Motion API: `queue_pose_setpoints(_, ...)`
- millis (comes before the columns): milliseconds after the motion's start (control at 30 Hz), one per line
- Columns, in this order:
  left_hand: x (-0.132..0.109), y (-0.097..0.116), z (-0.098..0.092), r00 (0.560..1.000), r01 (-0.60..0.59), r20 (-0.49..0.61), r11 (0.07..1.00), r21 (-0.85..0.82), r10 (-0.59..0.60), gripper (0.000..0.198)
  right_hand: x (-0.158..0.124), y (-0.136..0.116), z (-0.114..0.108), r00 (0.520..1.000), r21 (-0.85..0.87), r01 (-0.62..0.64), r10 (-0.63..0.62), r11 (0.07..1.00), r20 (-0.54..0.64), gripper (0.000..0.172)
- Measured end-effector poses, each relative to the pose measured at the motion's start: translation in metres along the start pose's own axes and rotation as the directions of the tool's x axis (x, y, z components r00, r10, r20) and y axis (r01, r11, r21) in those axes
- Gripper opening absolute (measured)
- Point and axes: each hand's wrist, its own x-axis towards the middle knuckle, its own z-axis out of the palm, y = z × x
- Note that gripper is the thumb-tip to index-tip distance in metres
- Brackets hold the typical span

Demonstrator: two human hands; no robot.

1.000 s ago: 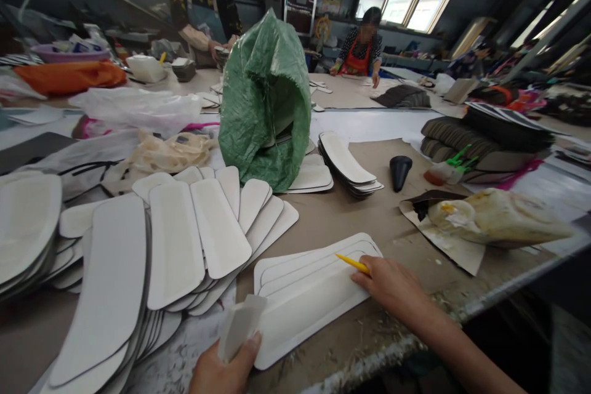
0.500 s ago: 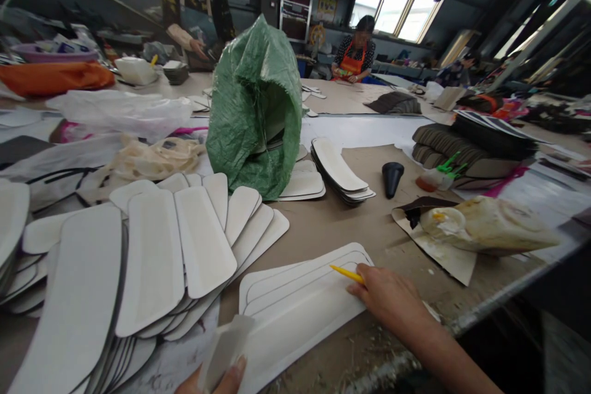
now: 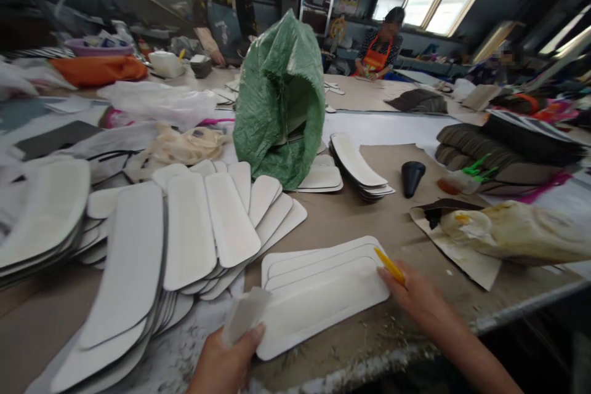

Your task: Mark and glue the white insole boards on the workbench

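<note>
My left hand [image 3: 231, 354] grips a small flat translucent plate [image 3: 247, 313] between thumb and fingers, beside the near left end of a white curved panel [image 3: 323, 305]. That panel is the front one of several overlapping, staggered panels. Pinched in my right hand [image 3: 413, 292] is a slim yellow pointed tool [image 3: 390, 266], its tip up and to the left. The fingertips are at the right end of the front panel. Left of these panels lie fanned piles of similar white panels [image 3: 190, 228].
A green woven sack [image 3: 258, 98] stands behind the piles. A black cone-shaped object [image 3: 412, 178] and a glue-stained plastic bottle [image 3: 521, 231] lie to the right. The worn table edge [image 3: 392, 360] runs along the front. Co-workers [image 3: 226, 18] are across the table.
The camera view has swung left, and more of my left hand shows. My right hand has shifted to the panel's right end, with the yellow tool tilted more steeply.
</note>
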Motion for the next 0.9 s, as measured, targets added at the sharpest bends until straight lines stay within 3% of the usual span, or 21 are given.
queue_pose_setpoints(100,-0.004,0.004,-0.003,0.997,0.026,0.079,0.992,-0.122,-0.016,0.031,0.000,-0.005,-0.005,0.996,0.181,-0.030,0.014,0.983,0.091,0.034)
queue_pose_setpoints(200,-0.008,0.007,-0.011,0.989,0.053,0.148,0.979,-0.199,-0.023,0.034,-0.008,-0.012,-0.015,0.963,0.400,-0.196,0.097,0.895,0.253,0.037)
queue_pose_setpoints(267,-0.010,0.009,-0.016,0.977,0.080,0.214,0.955,-0.286,-0.018,0.035,-0.018,-0.018,-0.019,0.927,0.599,-0.331,0.134,0.729,0.350,0.036)
queue_pose_setpoints(367,-0.015,0.009,-0.019,0.951,0.164,0.310,0.868,-0.469,-0.012,0.031,-0.033,-0.026,-0.016,0.896,0.839,-0.444,0.138,0.315,0.423,0.023)
queue_pose_setpoints(400,-0.016,0.008,-0.020,0.943,0.206,0.333,0.827,-0.523,-0.024,0.030,-0.036,-0.028,-0.012,0.894,0.874,-0.447,0.138,0.194,0.427,0.027)
queue_pose_setpoints(467,-0.017,0.007,-0.020,0.927,0.291,0.370,0.755,-0.588,-0.069,0.031,-0.040,-0.030,-0.003,0.897,0.902,-0.429,0.138,0.044,0.420,0.040)
queue_pose_setpoints(533,-0.018,0.008,-0.021,0.921,0.328,0.377,0.714,-0.618,-0.097,0.033,-0.039,-0.032,0.003,0.899,0.911,-0.412,0.151,-0.027,0.411,0.046)
queue_pose_setpoints(633,-0.019,0.013,-0.025,0.943,0.257,0.326,0.755,-0.604,-0.061,0.029,-0.032,-0.036,0.003,0.904,0.934,-0.351,0.239,-0.064,0.355,0.036)
queue_pose_setpoints(767,-0.019,0.018,-0.031,0.972,0.082,0.233,0.895,-0.438,0.024,0.030,-0.029,-0.047,0.003,0.970,0.993,-0.122,0.213,-0.007,0.121,0.035)
queue_pose_setpoints(833,-0.019,0.017,-0.030,0.983,0.030,0.178,0.922,-0.385,0.043,0.035,-0.035,-0.058,0.012,0.975,0.988,-0.090,0.214,0.129,0.061,0.036)
queue_pose_setpoints(900,-0.018,0.015,-0.025,0.990,0.009,0.132,0.927,-0.375,0.044,0.040,-0.045,-0.073,0.029,0.972,0.928,-0.172,0.208,0.329,0.106,0.035)
